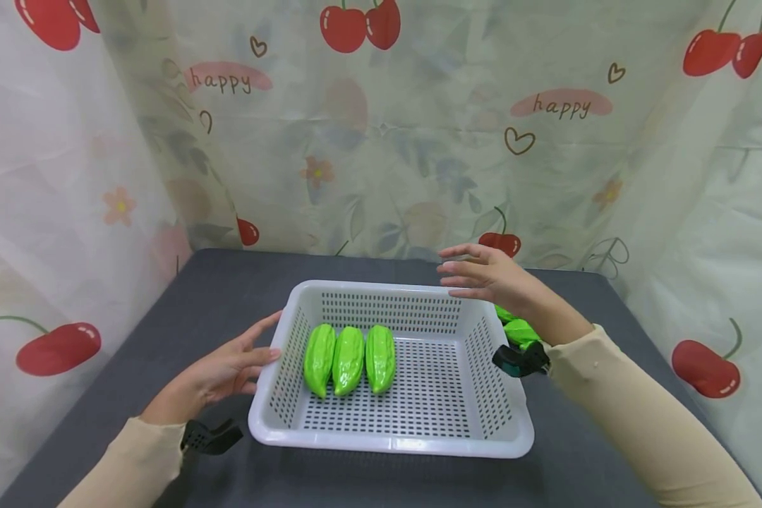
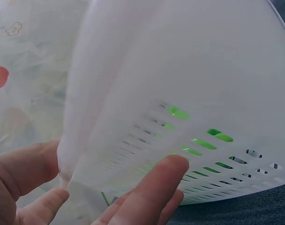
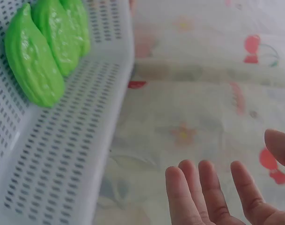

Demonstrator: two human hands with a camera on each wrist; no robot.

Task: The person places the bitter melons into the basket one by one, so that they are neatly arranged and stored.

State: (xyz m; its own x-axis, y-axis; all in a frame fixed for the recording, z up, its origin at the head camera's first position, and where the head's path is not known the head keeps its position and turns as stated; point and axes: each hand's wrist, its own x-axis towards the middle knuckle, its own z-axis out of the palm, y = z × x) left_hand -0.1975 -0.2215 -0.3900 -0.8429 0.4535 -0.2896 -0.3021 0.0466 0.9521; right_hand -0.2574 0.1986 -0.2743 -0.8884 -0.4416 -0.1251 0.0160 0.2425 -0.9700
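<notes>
Evidently, three green bitter melons (image 1: 349, 360) lie side by side in the left half of a white perforated basket (image 1: 390, 444). The left hand (image 1: 228, 367) touches its left side, fingers loosely spread; the right hand (image 1: 489, 279) — fingers parted — hovers near the far right corner. Beside the basket's right wall, more green produce (image 1: 521, 331) rests partly hidden on the dark surface (image 1: 228, 282).

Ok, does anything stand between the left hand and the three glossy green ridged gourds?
Yes: the slotted left wall of the white plastic basket stands between; the left hand is outside, the green gourds inside.
</notes>
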